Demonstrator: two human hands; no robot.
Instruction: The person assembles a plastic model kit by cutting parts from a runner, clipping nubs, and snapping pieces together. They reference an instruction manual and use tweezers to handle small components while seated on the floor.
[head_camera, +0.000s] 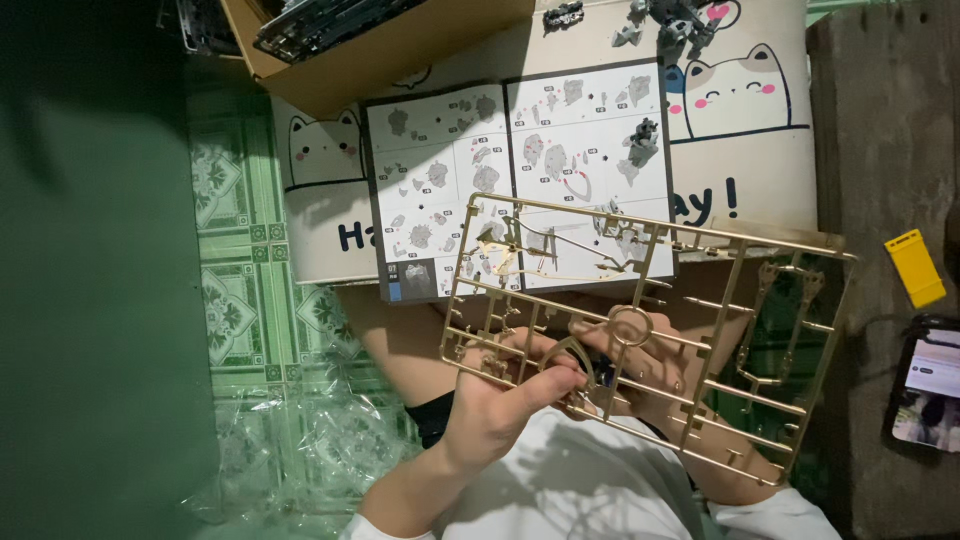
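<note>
I see my left hand (500, 400) wrapped around the lower part of a gold plastic frame of small model parts (640, 330), thumb pressed on a curved piece near the middle. My right hand (650, 365) is behind the frame, fingers curled close against the same spot; I think it grips something dark there, but I cannot tell what. The frame is up in the air over my lap, just in front of the near edge of the surface (760, 170).

The frame bars look thin, so I think a hard squeeze or twist could bend one or snap a piece the wrong way. A small piece that pops off could fall to the green tiled floor (240, 300) or into the clear plastic wrap (300, 440) and be hard to find. The light is dim, so I could pick the wrong piece. The open picture booklet (520, 170) lies on the surface, partly hidden by the frame. A phone (925, 385) and a yellow tool (915, 268) sit at the right
</note>
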